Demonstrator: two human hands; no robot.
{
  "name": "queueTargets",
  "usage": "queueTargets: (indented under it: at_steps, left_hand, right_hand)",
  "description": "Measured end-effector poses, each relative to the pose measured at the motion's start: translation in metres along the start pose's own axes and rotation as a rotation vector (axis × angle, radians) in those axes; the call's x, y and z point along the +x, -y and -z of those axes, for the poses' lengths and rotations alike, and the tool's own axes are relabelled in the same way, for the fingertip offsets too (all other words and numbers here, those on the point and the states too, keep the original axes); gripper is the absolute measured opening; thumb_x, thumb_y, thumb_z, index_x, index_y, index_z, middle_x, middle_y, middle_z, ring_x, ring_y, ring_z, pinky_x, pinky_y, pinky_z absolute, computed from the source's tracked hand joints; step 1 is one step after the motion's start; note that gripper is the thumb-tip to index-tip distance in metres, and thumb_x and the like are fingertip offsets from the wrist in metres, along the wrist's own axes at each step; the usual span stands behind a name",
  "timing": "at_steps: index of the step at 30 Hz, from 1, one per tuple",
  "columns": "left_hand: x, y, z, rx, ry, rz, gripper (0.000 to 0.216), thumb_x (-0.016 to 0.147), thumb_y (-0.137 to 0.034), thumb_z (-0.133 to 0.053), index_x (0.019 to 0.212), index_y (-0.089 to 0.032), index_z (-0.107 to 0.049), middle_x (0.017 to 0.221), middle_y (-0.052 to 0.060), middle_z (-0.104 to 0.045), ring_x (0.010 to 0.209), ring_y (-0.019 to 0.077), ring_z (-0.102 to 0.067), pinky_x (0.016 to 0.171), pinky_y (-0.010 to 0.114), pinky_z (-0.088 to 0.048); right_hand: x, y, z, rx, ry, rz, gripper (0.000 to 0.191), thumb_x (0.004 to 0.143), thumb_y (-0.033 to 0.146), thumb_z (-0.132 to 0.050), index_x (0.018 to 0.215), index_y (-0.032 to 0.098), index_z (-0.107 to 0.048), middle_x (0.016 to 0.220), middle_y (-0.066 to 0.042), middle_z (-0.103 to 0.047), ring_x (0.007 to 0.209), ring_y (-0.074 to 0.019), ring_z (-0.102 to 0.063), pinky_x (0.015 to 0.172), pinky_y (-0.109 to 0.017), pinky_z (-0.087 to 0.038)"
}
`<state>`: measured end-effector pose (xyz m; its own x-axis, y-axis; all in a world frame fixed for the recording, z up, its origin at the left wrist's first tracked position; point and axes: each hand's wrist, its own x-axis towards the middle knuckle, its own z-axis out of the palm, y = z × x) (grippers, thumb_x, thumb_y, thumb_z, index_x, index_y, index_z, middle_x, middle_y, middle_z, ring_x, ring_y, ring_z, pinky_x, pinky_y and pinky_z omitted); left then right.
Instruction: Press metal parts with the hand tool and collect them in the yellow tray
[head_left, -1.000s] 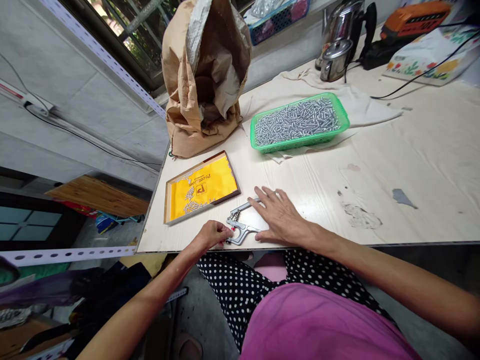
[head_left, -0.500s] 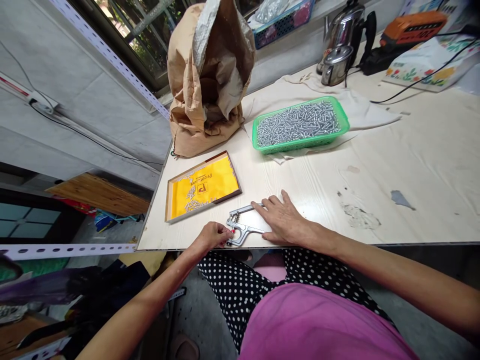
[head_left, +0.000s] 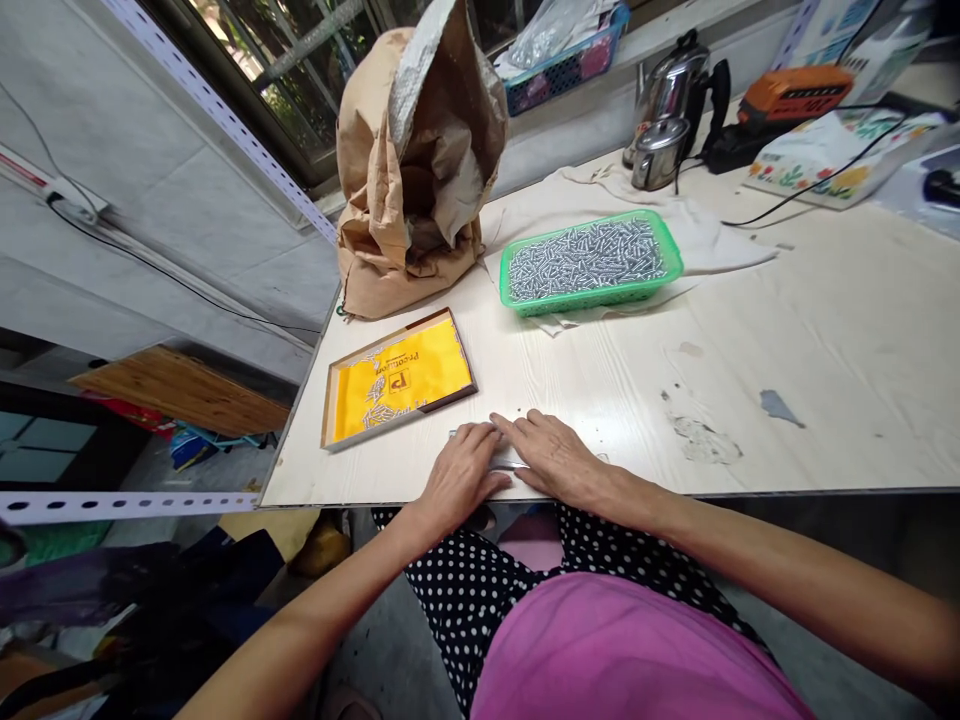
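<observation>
Near the front edge of the table, silver spring-loaded hand pliers (head_left: 507,464) lie mostly hidden under both hands. My left hand (head_left: 463,468) is closed over their head end, fingers bent across the top and thumb along the near side. My right hand (head_left: 556,455) grips the handles from the right. The two hands' fingertips almost meet, with a strip of metal showing between them. Just beyond my left hand sits a shallow cardboard box (head_left: 325,420) lined with yellow printed material, holding a small pile of little metal pins.
A green plastic basket (head_left: 517,303) full of small metal pins stands on a cloth farther back. Behind the box rises a large brown paper sack (head_left: 367,200). A steel kettle (head_left: 679,85), a small metal cup (head_left: 658,155) and an orange device (head_left: 799,92) are at the back right.
My left hand has gone from a fingertip pinch at the pliers' head to covering that end. My right hand has shifted slightly left and closed in on the handles. The view has moved slightly.
</observation>
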<state>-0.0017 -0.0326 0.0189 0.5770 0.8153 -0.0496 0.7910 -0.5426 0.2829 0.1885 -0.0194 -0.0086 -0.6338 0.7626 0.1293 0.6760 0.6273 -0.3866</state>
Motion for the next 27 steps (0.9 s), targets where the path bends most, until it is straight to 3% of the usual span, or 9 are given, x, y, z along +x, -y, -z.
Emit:
queueTargets:
  at_steps: [3,7,10,15,18,22,25,27]
  left_hand:
    - [0.023,0.008,-0.001,-0.015,0.126,-0.126,0.052,0.085,-0.036,-0.066,0.130,-0.018,-0.047,0.130,0.014,-0.053,0.117,0.0285,-0.049,0.098,0.047,-0.045]
    - [0.036,0.015,0.005,-0.003,0.220,-0.165,0.061,0.083,-0.041,-0.068,0.134,-0.016,-0.044,0.123,0.014,-0.056,0.111,0.0276,-0.051,0.093,0.044,-0.046]
    - [0.040,0.013,0.008,-0.032,0.228,-0.170,0.048,0.086,-0.041,-0.064,0.126,-0.016,-0.052,0.113,0.011,-0.059,0.106,0.0249,-0.052,0.091,0.041,-0.046]
    - [0.051,0.013,-0.002,-0.019,0.192,-0.114,0.022,0.093,-0.035,-0.055,0.098,-0.015,-0.063,0.092,0.006,-0.060,0.093,0.0219,-0.050,0.082,0.035,-0.045]
    - [0.058,0.017,-0.009,-0.003,0.180,-0.107,0.029,0.096,-0.036,-0.048,0.083,-0.014,-0.063,0.082,0.006,-0.058,0.085,0.0206,-0.049,0.077,0.033,-0.043]
    - [0.060,0.018,-0.009,-0.005,0.171,-0.121,0.032,0.096,-0.038,-0.047,0.082,-0.015,-0.063,0.081,0.006,-0.058,0.083,0.0208,-0.050,0.076,0.033,-0.043]
    - [0.053,0.017,-0.009,0.006,0.134,-0.118,0.026,0.094,-0.038,-0.051,0.097,-0.015,-0.064,0.093,0.008,-0.062,0.093,0.0223,-0.053,0.082,0.036,-0.047]
    - [0.042,0.013,-0.013,0.011,0.049,-0.098,0.030,0.093,-0.037,-0.054,0.115,-0.016,-0.059,0.113,0.010,-0.062,0.107,0.0243,-0.053,0.092,0.041,-0.047]
  right_hand:
    - [-0.005,-0.004,-0.001,0.030,-0.028,0.006,0.075,0.078,0.025,-0.066,0.143,0.009,-0.032,0.115,-0.017,-0.061,0.102,-0.0283,-0.051,0.084,-0.040,-0.041]
    - [-0.011,-0.007,0.002,-0.043,-0.039,-0.086,0.065,0.073,0.038,-0.073,0.126,0.008,-0.050,0.108,-0.018,-0.060,0.096,-0.0300,-0.052,0.078,-0.042,-0.043]
    - [-0.010,-0.008,0.005,-0.089,-0.002,-0.110,0.043,0.075,0.037,-0.073,0.106,0.010,-0.061,0.098,-0.014,-0.061,0.092,-0.0276,-0.053,0.075,-0.038,-0.042]
    - [0.002,-0.019,0.000,-0.114,0.040,-0.070,0.007,0.088,0.018,-0.058,0.091,0.014,-0.063,0.090,-0.010,-0.062,0.087,-0.0220,-0.053,0.074,-0.033,-0.038]
    - [0.009,-0.027,-0.008,-0.099,0.056,-0.029,0.012,0.091,0.011,-0.051,0.087,0.015,-0.062,0.087,-0.007,-0.063,0.082,-0.0195,-0.053,0.074,-0.032,-0.037]
    - [0.009,-0.029,-0.011,-0.100,0.031,-0.005,0.013,0.092,0.014,-0.050,0.086,0.016,-0.061,0.083,-0.006,-0.062,0.080,-0.0190,-0.053,0.073,-0.032,-0.038]
    - [0.005,-0.030,-0.002,-0.098,-0.004,-0.024,0.010,0.090,0.024,-0.059,0.092,0.015,-0.062,0.090,-0.008,-0.062,0.087,-0.0212,-0.054,0.076,-0.033,-0.040]
    - [0.003,-0.033,0.007,-0.092,-0.009,-0.023,0.031,0.084,0.037,-0.067,0.103,0.014,-0.061,0.099,-0.010,-0.061,0.094,-0.0243,-0.053,0.078,-0.034,-0.041]
